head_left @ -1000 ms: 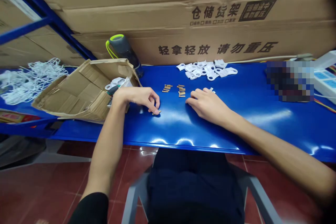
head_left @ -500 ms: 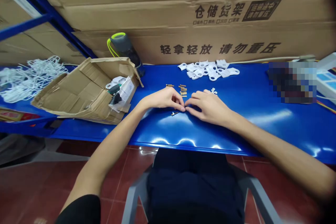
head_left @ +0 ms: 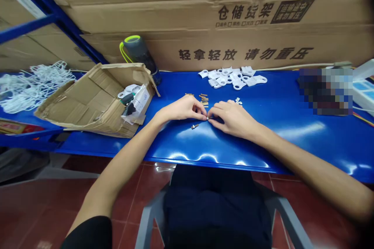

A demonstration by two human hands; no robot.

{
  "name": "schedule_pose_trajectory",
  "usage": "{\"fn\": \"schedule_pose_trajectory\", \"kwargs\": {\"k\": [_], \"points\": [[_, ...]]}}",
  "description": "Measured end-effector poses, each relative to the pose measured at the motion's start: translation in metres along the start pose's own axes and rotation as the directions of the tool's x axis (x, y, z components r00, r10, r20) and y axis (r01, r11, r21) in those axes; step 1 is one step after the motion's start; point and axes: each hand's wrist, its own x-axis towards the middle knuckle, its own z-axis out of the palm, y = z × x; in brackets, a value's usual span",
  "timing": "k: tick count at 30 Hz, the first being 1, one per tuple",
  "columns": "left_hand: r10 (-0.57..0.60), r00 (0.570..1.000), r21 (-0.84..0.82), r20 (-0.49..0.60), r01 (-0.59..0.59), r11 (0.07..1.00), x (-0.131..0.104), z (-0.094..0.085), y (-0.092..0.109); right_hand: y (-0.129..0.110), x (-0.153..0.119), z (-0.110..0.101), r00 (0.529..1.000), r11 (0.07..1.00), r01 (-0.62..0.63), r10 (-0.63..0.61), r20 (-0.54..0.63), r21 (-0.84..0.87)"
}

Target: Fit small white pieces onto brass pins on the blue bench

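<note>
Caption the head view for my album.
Left hand and right hand meet at a tiny white piece over a blue table.

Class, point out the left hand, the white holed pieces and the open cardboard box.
Left hand (head_left: pixel 184 109): head view, back of hand.
White holed pieces (head_left: pixel 232 76): head view, a piece mid-heap.
Open cardboard box (head_left: pixel 78 103): head view, bare inner panel.

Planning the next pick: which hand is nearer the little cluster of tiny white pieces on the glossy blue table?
Right. The right hand is just in front of the cluster; the left hand is farther left.
</note>
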Motion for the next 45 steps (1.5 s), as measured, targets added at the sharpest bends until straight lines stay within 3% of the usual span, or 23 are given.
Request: {"fn": "schedule_pose_trajectory", "kwargs": {"k": [5,13,20,29,35,38,42,45], "points": [[0.009,1.000,0.056,-0.018,-0.008,0.998,0.000,-0.001,0.003,0.000,0.000,0.005,0.999,0.998,-0.035,0.036,-0.019,0.053],[-0.106,0.993,0.049,-0.056,0.109,0.993,-0.001,-0.001,0.003,0.002,0.003,0.009,0.991,0.991,-0.112,0.117,-0.059,0.071],[0.084,0.992,0.160,-0.095,-0.068,0.985,0.002,0.003,0.001,0.002,0.003,0.006,0.988,0.987,-0.144,0.147,-0.054,0.067],[0.150,0.986,0.204,-0.066,-0.134,0.970,0.000,0.006,0.004,0.004,0.004,0.006,0.991,0.985,-0.129,0.131,-0.012,0.114],[0.066,0.997,0.228,-0.042,-0.055,0.972,-0.004,-0.005,0.005,0.014,0.002,-0.007,0.982,0.983,-0.180,0.177,0.067,0.042],[-0.052,0.998,0.234,-0.045,0.061,0.970,-0.011,-0.020,0.001,0.026,-0.001,-0.016,0.973,0.976,-0.213,0.217,0.084,-0.055],[-0.290,0.957,0.145,-0.007,0.288,0.947,-0.025,-0.040,-0.004,0.040,-0.008,-0.025,0.959,0.950,-0.253,0.271,0.081,-0.183],[-0.357,0.933,0.158,-0.046,0.360,0.919,-0.031,-0.048,-0.003,0.045,-0.012,-0.028,0.955,0.938,-0.266,0.288,0.074,-0.224]]}}
